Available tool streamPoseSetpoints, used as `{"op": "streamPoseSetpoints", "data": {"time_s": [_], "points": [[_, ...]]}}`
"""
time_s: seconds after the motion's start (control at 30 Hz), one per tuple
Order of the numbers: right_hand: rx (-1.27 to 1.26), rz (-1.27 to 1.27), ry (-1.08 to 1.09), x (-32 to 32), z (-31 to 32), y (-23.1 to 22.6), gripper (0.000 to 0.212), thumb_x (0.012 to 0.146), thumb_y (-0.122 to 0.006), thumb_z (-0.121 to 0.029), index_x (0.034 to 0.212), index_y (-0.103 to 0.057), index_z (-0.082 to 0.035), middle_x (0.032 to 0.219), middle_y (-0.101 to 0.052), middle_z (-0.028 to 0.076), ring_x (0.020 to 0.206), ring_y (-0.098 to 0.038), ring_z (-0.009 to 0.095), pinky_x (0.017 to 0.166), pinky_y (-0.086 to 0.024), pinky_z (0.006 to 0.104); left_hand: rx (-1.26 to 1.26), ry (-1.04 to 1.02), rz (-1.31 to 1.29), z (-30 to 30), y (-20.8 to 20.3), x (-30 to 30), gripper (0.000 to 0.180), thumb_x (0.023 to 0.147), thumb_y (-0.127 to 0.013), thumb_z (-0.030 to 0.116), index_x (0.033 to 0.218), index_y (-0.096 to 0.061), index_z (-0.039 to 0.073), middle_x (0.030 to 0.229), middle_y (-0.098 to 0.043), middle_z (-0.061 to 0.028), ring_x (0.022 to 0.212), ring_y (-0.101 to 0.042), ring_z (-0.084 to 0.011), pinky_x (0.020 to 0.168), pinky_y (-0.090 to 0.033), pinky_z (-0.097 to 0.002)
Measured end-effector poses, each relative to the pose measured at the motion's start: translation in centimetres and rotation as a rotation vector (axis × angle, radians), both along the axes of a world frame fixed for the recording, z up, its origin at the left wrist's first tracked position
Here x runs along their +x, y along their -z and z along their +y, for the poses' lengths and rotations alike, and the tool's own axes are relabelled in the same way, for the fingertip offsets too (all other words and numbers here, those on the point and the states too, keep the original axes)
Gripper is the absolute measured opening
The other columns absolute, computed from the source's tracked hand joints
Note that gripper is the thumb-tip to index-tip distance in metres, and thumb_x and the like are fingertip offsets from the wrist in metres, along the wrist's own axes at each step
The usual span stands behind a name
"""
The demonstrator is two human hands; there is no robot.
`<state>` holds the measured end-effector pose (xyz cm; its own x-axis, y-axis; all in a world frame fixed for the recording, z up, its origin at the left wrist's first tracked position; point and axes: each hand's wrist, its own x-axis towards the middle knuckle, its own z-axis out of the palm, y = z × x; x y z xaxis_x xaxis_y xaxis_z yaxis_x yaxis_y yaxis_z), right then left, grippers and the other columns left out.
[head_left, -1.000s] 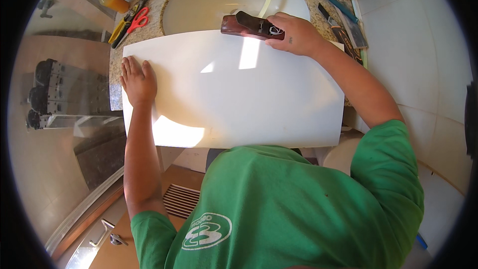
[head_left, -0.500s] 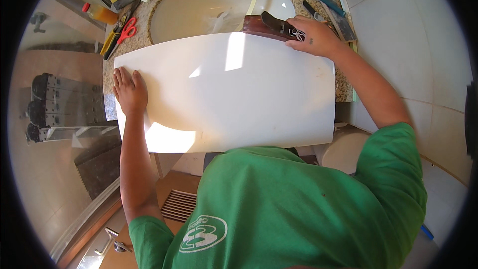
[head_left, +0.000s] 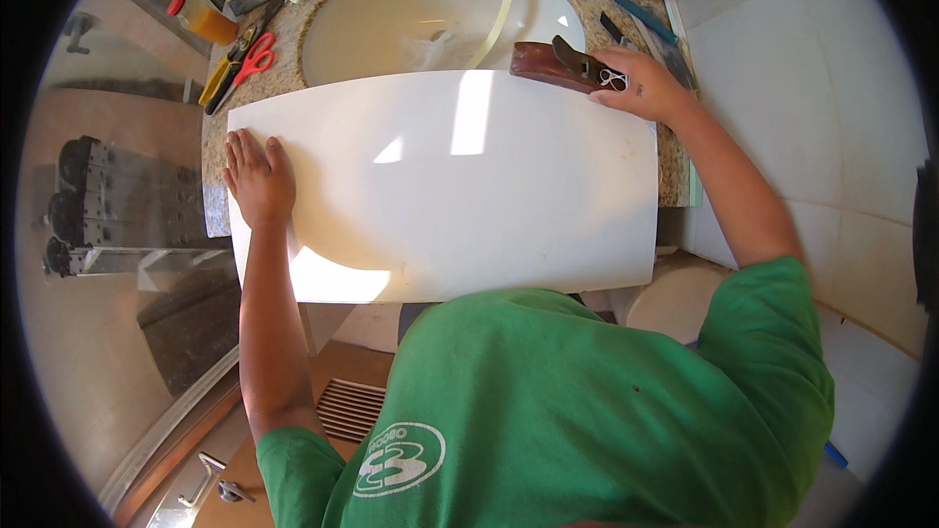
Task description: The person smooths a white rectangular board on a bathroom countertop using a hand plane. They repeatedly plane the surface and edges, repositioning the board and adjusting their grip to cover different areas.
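right hand (head_left: 636, 86): fingers wrapped around the rear of a dark reddish-brown wooden hand plane (head_left: 548, 62), closed firmly on it. a small white looped bit shows by the palm; too small to identify. left hand (head_left: 262, 181): grasping nothing; palm down, fingers extended, flat on the left end of a large white smooth-faced rectangular panel (head_left: 469, 205).

position: plane at the far edge of the panel, right of centre. cannot tell whether its sole bears fully on that edge. panel lies across a speckled tan stone countertop (head_left: 675, 161), far edge overlapping the front of a white oval basin (head_left: 337, 20), near edge overhanging toward the green shirt (head_left: 587, 401).

risks, judged:
- panel could swivel or creep: the only hand on it is at the left end, the plane well apart toward the right.
- overhanging near side could dip if weight came onto it; far edge over the basin hollow may flex or chatter under the plane.
- a tilted plane or a catching blade might chip the far edge.
- overrun past the right corner could bring knuckles near the blue-handled hammer (head_left: 631, 8) and its neighbours.

farther left on the stone, well apart from the plane: red-handled scissors (head_left: 256, 61), beside a yellow-and-black-handled tool (head_left: 220, 78).
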<state>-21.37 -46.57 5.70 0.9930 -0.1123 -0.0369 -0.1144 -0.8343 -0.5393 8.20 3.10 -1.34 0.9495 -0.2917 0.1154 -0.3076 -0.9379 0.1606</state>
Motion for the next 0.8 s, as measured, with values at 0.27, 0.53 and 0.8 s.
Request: {"op": "streamPoseSetpoints", "data": {"time_s": [0.27,0.53,0.8], "points": [[-0.082,0.074,0.287,-4.9,-4.4,-2.4,0.068,0.08,-0.087,-0.032,0.133,-0.065,0.003,0.131,-0.065,0.021,0.113,-0.065,0.027,0.099,-0.051,0.0367,0.031,0.012,-0.044,0.1,0.6,0.3,0.072,0.106,-0.037,0.047,0.16,-0.032,-0.001,0.169,-0.027,-0.0187,0.159,-0.019,-0.0325,0.128,-0.012,-0.0511],[0.2,-0.14,0.486,-4.2,-3.1,-3.8,0.066,0.086,-0.083,-0.037,0.133,-0.063,0.005,0.121,-0.071,0.015,0.111,-0.065,0.019,0.1,-0.049,0.0324,0.031,0.005,-0.017,-0.2,0.5,0.4,0.074,0.106,-0.034,0.049,0.16,-0.03,-0.001,0.17,-0.024,-0.0192,0.16,-0.017,-0.0315,0.128,-0.008,-0.0504],[0.825,-0.129,0.681,-6.3,-0.3,-3.1,0.047,0.096,-0.07,-0.034,0.125,-0.061,0.002,0.104,-0.069,0.009,0.091,-0.067,0.014,0.084,-0.055,0.03,0.011,0.015,-0.06,0.1,1.0,0.6,0.071,0.106,-0.038,0.047,0.158,-0.036,-0.002,0.168,-0.028,-0.0204,0.158,-0.022,-0.0331,0.128,-0.012,-0.0513]]}}
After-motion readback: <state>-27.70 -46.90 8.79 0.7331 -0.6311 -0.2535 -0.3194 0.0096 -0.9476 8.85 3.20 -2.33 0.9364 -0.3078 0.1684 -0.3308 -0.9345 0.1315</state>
